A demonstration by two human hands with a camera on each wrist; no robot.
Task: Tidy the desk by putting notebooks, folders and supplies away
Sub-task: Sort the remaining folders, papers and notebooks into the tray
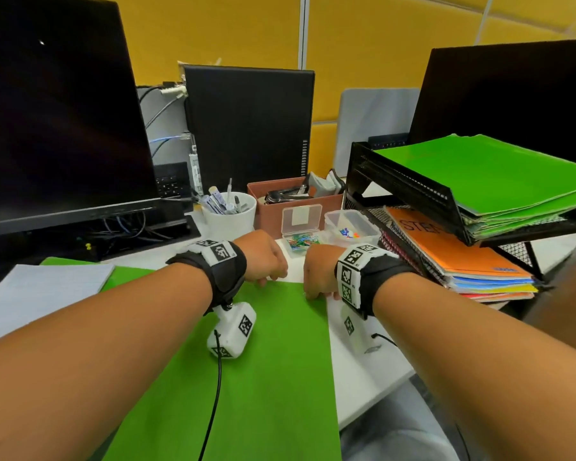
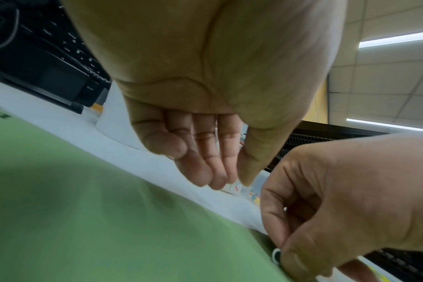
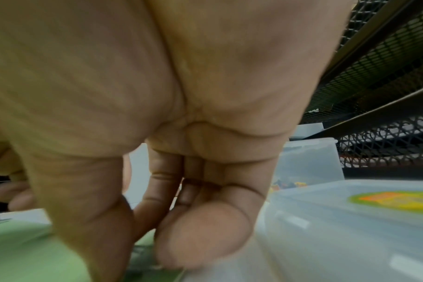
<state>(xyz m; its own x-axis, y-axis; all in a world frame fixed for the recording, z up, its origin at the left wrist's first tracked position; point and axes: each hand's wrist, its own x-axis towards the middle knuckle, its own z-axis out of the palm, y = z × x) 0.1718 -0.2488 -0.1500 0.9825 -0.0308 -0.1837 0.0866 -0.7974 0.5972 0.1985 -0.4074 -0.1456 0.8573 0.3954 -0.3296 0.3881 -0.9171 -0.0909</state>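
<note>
Right hand (image 3: 181, 133) fills view, fingers curled down onto green folder (image 3: 24, 248). Clear plastic box (image 3: 350, 229) just beside; black mesh rack (image 3: 374, 95) behind

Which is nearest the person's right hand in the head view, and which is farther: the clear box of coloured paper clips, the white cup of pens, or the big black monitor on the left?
From the right hand:
1. Clear box of coloured paper clips, just beyond the knuckles.
2. White cup of pens, farther back and left.
3. Big black monitor, far left, at the desk's back.
</note>
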